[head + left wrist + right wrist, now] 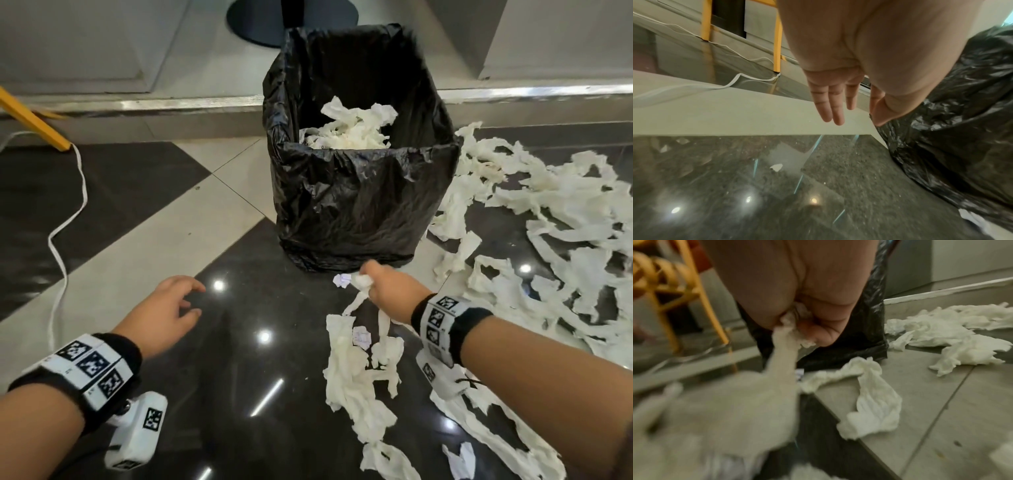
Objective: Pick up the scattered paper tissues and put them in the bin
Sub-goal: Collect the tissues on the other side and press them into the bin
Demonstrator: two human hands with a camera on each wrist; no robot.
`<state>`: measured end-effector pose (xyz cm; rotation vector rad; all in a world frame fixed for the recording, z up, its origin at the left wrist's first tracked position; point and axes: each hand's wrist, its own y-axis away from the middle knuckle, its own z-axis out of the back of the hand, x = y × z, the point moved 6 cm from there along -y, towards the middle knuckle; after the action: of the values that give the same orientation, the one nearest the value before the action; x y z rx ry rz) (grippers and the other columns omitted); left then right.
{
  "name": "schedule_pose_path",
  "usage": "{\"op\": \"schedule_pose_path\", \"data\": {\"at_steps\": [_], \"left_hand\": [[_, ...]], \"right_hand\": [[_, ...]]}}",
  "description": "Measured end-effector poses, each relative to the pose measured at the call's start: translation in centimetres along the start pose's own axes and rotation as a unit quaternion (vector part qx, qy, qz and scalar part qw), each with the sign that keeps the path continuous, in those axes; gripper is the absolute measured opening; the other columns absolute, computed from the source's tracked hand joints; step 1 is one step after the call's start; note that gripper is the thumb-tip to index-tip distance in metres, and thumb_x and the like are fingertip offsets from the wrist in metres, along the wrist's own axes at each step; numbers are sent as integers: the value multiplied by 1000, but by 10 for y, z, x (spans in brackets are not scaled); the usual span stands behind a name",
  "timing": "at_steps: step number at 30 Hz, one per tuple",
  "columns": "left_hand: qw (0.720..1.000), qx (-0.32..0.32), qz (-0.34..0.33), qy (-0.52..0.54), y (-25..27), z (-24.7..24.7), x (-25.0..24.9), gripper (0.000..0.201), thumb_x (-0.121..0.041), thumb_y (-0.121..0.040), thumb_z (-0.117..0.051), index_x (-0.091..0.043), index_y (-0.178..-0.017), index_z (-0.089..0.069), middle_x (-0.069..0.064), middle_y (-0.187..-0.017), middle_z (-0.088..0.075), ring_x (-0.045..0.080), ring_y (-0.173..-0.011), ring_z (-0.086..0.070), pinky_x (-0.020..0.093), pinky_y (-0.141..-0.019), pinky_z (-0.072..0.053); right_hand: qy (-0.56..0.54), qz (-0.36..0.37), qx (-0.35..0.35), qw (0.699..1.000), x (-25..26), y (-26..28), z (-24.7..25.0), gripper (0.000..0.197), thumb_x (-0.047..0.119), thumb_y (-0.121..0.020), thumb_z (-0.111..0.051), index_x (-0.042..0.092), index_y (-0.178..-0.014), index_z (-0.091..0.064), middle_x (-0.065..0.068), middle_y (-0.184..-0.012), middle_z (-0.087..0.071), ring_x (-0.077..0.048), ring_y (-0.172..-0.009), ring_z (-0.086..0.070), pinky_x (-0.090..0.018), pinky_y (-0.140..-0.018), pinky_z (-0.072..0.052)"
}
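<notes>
A bin lined with a black bag (359, 192) stands on the tiled floor, with several crumpled white tissues (349, 130) inside. My right hand (380, 287) hovers just in front of the bin's base and grips a bunch of tissue (361, 282), (795, 331); long strips (346, 359) trail from it down to the floor. My left hand (171, 308), (838, 104) hangs over the dark tile to the left with fingers spread and holds nothing. More torn tissues (555, 219) lie scattered right of the bin.
A white cable (68, 219) snakes across the floor at the left, near a yellow chair leg (34, 120). A raised metal-edged step (171, 102) runs behind the bin. A round dark table base (260, 17) stands beyond it.
</notes>
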<state>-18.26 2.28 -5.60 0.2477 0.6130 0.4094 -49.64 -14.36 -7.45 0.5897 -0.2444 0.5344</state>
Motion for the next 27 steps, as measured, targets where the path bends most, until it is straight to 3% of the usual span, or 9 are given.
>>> {"op": "schedule_pose_path", "data": {"at_steps": [2,5,10,14,16,18,22,25,27], "left_hand": [[1000,23,-8,-17,0,-9,-3,34,-9,-83,-61,-27,-111,-52,0,-129,-44,16,-95,-58,26,-83,-43],[991,52,-64,-102,-2,-28,-21,35,-14,-82,-61,-22,-116,-56,3,-137,-43,22,-105,-58,29,-94,-43],[931,143,-255,-220,10,-94,-105,42,-28,-84,-56,-32,-125,-48,5,-148,-33,29,-127,-41,43,-105,-39],[843,231,-384,-296,33,-166,-163,61,-34,-87,-54,-50,-137,-24,7,-158,3,40,-140,-10,58,-112,-22],[800,301,-381,-352,38,-193,-167,65,-31,-90,-53,-51,-140,-15,4,-157,20,43,-141,12,60,-115,-4],[780,334,-358,-389,36,-206,-163,62,-25,-92,-51,-45,-141,-20,5,-157,18,44,-141,13,60,-115,-5],[845,297,-311,-317,15,-202,-155,34,-22,-95,-39,-15,-129,-44,12,-144,-30,35,-130,-32,42,-105,-32],[889,272,-293,-222,2,-183,-153,22,-10,-83,-45,-15,-104,-52,11,-119,-46,32,-106,-51,36,-89,-42],[915,252,-263,-173,-6,-167,-148,15,-8,-79,-48,-21,-87,-49,6,-107,-49,27,-95,-53,32,-80,-42]], "right_hand": [[-60,-11,-47,997,-2,6,20,24,12,-93,-37,14,-116,-46,-10,-95,-55,-27,-79,-55,-31,-67,-38],[-158,-14,-96,983,-10,19,40,22,27,-94,-47,7,-88,-53,-8,-79,-55,-24,-77,-55,-35,-69,-40],[-270,-115,-97,951,-27,47,48,55,59,-87,-47,15,-58,-32,-4,-60,-34,-17,-56,-39,-32,-61,-33],[-273,-161,-53,947,-37,70,38,41,44,-85,-61,5,-71,-57,-8,-71,-63,-23,-73,-68,-33,-68,-48],[-267,-149,-8,952,-38,79,30,38,40,-85,-62,3,-84,-65,-8,-82,-74,-21,-76,-71,-28,-63,-48],[-250,-139,21,958,-40,87,23,40,44,-84,-63,4,-85,-67,-4,-74,-74,-15,-63,-68,-25,-61,-48],[-174,-101,41,979,-44,95,15,34,47,-81,-64,17,-69,-57,5,-66,-60,-6,-60,-53,-21,-61,-40],[-151,-68,30,986,-42,93,11,13,39,-83,-66,27,-88,-65,16,-82,-55,-8,-88,-54,-22,-75,-41],[-126,-63,30,990,-42,87,2,22,36,-84,-66,28,-104,-65,15,-90,-55,-9,-93,-52,-26,-85,-43]]}}
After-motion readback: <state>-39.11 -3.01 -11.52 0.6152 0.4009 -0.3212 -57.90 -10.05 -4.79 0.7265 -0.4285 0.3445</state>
